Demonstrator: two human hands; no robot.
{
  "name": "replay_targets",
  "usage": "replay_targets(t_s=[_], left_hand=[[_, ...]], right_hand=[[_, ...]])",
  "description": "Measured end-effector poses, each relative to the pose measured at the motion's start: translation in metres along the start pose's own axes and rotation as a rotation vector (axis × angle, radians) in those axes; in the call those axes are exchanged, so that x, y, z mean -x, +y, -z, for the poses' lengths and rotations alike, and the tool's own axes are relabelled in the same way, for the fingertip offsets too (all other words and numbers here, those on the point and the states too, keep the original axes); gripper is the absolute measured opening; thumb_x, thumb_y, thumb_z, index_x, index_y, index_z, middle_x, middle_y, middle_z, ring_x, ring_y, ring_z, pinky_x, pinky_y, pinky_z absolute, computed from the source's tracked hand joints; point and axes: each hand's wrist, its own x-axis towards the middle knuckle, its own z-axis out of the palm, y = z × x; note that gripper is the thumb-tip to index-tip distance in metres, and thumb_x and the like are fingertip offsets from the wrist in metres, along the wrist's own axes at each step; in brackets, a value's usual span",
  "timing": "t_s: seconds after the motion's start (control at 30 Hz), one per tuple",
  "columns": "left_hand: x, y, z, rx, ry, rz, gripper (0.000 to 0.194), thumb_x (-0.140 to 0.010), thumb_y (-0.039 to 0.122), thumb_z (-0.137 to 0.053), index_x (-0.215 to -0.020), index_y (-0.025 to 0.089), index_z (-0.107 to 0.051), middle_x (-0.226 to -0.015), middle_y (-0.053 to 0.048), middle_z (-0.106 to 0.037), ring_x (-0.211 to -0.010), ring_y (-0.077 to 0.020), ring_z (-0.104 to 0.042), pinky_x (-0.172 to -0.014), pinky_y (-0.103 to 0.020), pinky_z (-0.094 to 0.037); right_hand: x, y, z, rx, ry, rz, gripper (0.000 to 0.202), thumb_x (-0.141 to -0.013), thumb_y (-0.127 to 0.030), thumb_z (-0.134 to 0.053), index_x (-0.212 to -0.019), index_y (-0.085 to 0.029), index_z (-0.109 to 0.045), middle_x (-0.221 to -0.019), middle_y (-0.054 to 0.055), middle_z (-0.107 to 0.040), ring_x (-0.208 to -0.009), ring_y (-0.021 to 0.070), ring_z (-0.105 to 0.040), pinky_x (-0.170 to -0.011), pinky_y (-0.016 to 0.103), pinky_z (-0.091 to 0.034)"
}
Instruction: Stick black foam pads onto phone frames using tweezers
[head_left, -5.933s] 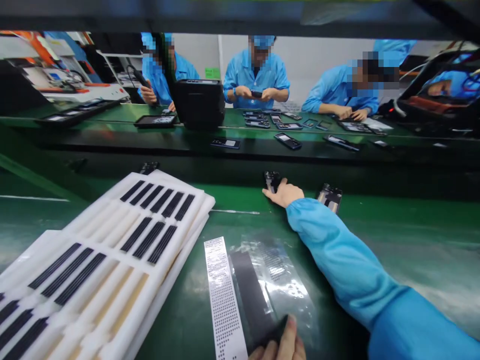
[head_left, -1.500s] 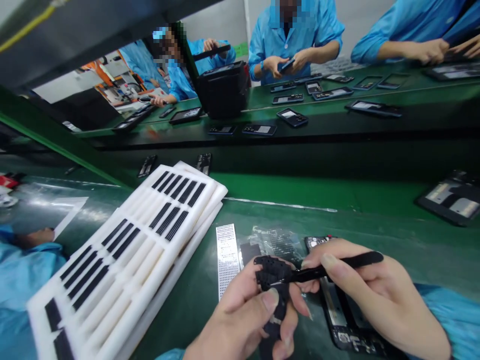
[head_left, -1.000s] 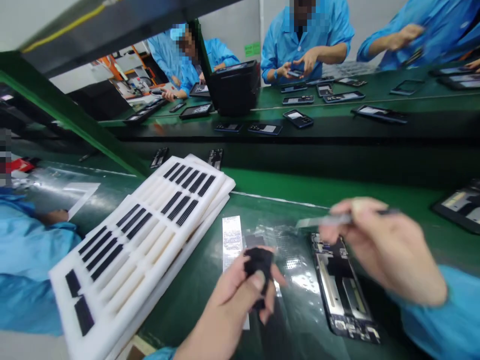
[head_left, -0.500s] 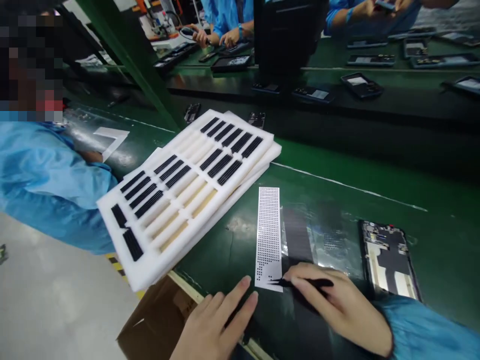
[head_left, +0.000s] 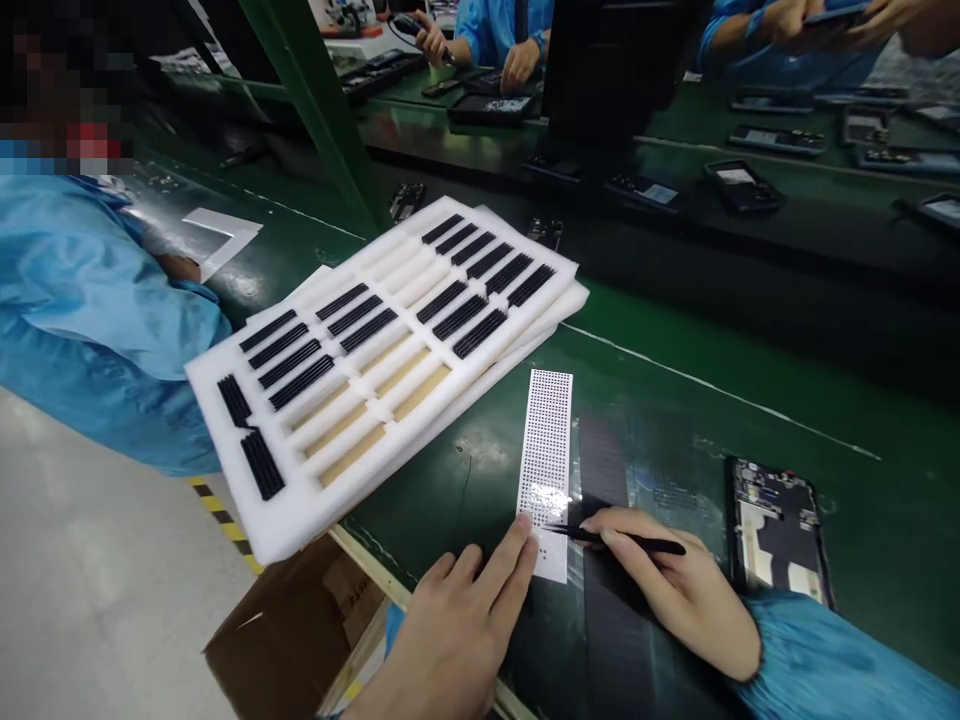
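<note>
A narrow white sheet [head_left: 550, 420] covered in rows of small dark dots lies on the green bench. My left hand [head_left: 472, 610] rests with fingers stretched out, two fingertips at the sheet's lower left edge. Black tweezers [head_left: 645, 543] are pinched in my right hand [head_left: 675, 590], their tips over the lower part of the sheet. I cannot make out whether the tips hold a dot. To the right of the sheet lies a dark strip [head_left: 604, 470] with clear film beside it. An opened phone [head_left: 780, 530] lies beyond my right hand.
A stack of white foam trays [head_left: 292, 530] with slotted black parts stands left. Below the bench edge is a cardboard box [head_left: 277, 630]. A co-worker's blue sleeve [head_left: 97, 330] is at far left. Several phones lie on the shelf behind, where other people's hands work.
My left hand has moved up and right, its fingertips now reaching the sheet. The tweezer tips have shifted slightly upward on the sheet. The whole view has shifted a little.
</note>
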Motion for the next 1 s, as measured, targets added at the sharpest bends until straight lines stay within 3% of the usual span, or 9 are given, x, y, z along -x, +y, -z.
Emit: replay_targets(t_s=[0.17, 0.4, 0.73, 0.83, 0.93, 1.0], left_hand=[[-0.007, -0.001, -0.002, -0.026, 0.024, -0.011, 0.080, -0.078, 0.002, -0.038, -0.157, 0.007, -0.025, -0.162, -0.014, -0.025, -0.087, -0.0268, -0.064, -0.066, -0.043, -0.062], [-0.013, 0.000, 0.005, -0.064, -0.025, -0.045, 0.073, -0.080, 0.001, -0.036, -0.153, 0.004, -0.035, -0.156, -0.018, -0.038, -0.085, -0.0272, -0.067, -0.062, -0.041, -0.062], [-0.014, 0.000, 0.005, -0.071, 0.040, -0.060, 0.076, -0.072, 0.000, -0.040, -0.148, 0.002, -0.042, -0.152, -0.021, -0.045, -0.077, -0.0252, -0.068, -0.057, -0.039, -0.062], [-0.015, 0.000, 0.007, -0.052, 0.038, -0.051, 0.076, -0.068, 0.000, -0.042, -0.144, 0.001, -0.047, -0.149, -0.021, -0.049, -0.076, -0.0252, -0.069, -0.055, -0.039, -0.062], [-0.014, -0.006, 0.011, 0.055, 0.019, -0.020, 0.075, -0.073, 0.001, -0.042, -0.147, 0.005, -0.044, -0.152, -0.018, -0.047, -0.079, -0.0260, -0.071, -0.053, -0.038, -0.062], [-0.012, -0.013, 0.015, 0.267, 0.045, 0.025, 0.065, -0.085, 0.006, -0.039, -0.150, 0.016, -0.042, -0.155, -0.012, -0.046, -0.096, -0.0255, -0.071, -0.069, -0.038, -0.065]], right_hand=[[0.001, 0.003, 0.002, -0.026, -0.029, -0.008, 0.019, -0.099, -0.021, -0.054, -0.105, -0.025, -0.071, -0.101, 0.005, -0.077, -0.094, 0.0189, -0.075, -0.083, 0.022, -0.060], [0.000, 0.002, 0.004, -0.068, -0.088, 0.031, 0.023, -0.098, -0.016, -0.053, -0.113, -0.028, -0.068, -0.102, 0.002, -0.076, -0.097, 0.0173, -0.073, -0.083, 0.022, -0.058], [-0.056, -0.013, 0.026, -0.091, -0.444, -0.045, 0.027, -0.104, -0.031, -0.047, -0.108, -0.021, -0.072, -0.097, 0.004, -0.075, -0.084, 0.0176, -0.072, -0.074, 0.027, -0.057], [-0.054, -0.010, 0.016, -0.098, -0.397, -0.012, 0.030, -0.104, -0.027, -0.047, -0.122, -0.019, -0.069, -0.103, 0.006, -0.076, -0.087, 0.0179, -0.072, -0.070, 0.026, -0.057], [-0.039, -0.008, 0.014, -0.165, -0.272, 0.206, 0.035, -0.101, -0.017, -0.048, -0.131, -0.020, -0.065, -0.089, 0.006, -0.074, -0.078, 0.0186, -0.069, -0.064, 0.030, -0.056], [-0.029, -0.004, 0.030, -0.182, -0.159, 0.287, 0.039, -0.099, -0.013, -0.050, -0.133, -0.024, -0.065, -0.085, 0.005, -0.073, -0.075, 0.0193, -0.068, -0.064, 0.032, -0.057]])
